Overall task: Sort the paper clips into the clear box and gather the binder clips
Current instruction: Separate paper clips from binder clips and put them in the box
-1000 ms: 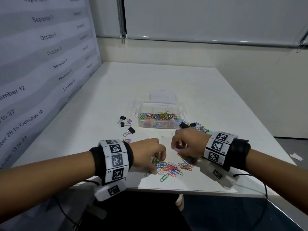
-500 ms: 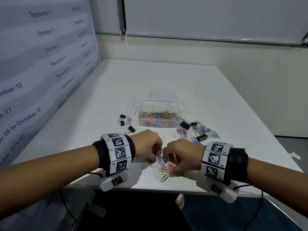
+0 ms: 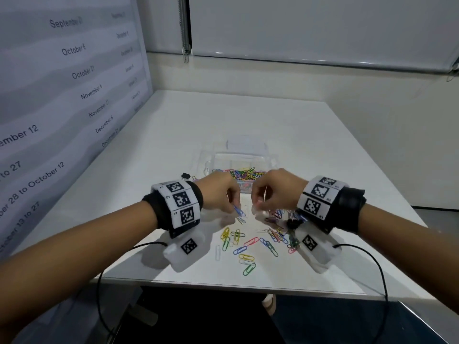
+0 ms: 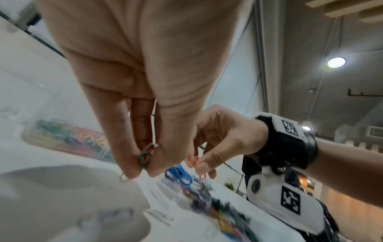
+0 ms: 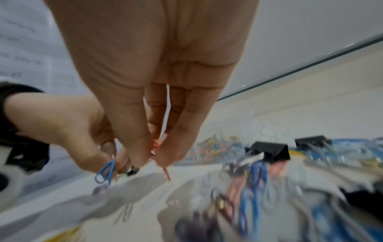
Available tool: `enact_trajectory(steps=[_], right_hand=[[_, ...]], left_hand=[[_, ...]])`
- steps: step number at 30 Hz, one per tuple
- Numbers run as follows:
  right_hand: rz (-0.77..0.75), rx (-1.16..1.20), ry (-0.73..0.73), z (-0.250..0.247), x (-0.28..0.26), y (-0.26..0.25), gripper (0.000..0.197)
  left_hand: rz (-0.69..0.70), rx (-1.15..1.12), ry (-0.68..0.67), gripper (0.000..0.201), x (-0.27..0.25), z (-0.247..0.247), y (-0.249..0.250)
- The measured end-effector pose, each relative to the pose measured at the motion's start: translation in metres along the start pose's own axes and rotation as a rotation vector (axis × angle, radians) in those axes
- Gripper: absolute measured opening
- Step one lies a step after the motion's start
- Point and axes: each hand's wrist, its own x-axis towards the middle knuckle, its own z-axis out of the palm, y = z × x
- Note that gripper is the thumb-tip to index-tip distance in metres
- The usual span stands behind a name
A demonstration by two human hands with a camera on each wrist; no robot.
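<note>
Just in front of the clear box [image 3: 244, 158], both hands hover above the surface [image 3: 310, 150]. Left hand [image 3: 219, 192] pinches several paper clips [image 4: 145, 158] at its fingertips; right hand [image 3: 274, 188] pinches a red clip [image 5: 158, 145]. Loose paper clips [image 3: 244, 247] lie below, binder clips [image 5: 271, 151] near.
</note>
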Motion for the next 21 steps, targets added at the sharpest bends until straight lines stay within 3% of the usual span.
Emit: enact_trajectory(steps=[6,10,16,21], right_hand=[[0.072,0.075,0.249,-0.032,0.032,0.013,0.003],[0.128,0.044,0.29,-0.035,0.053,0.018,0.008],[0.165,-0.098,0.161,-0.027,0.054,0.016,0.024],[0.065,-0.116,0.18,-0.025,0.028,0.01,0.024]], left_hand=[[-0.08,-0.236,0.23,0.012,0.025,-0.034,-0.009],[-0.128,-0.361,0.367,0.011,0.042,-0.042,-0.014],[-0.155,-0.27,0.305,0.034,0.051,-0.034,-0.025],[-0.018,-0.149,0.249,0.024,0.033,-0.03,-0.018]])
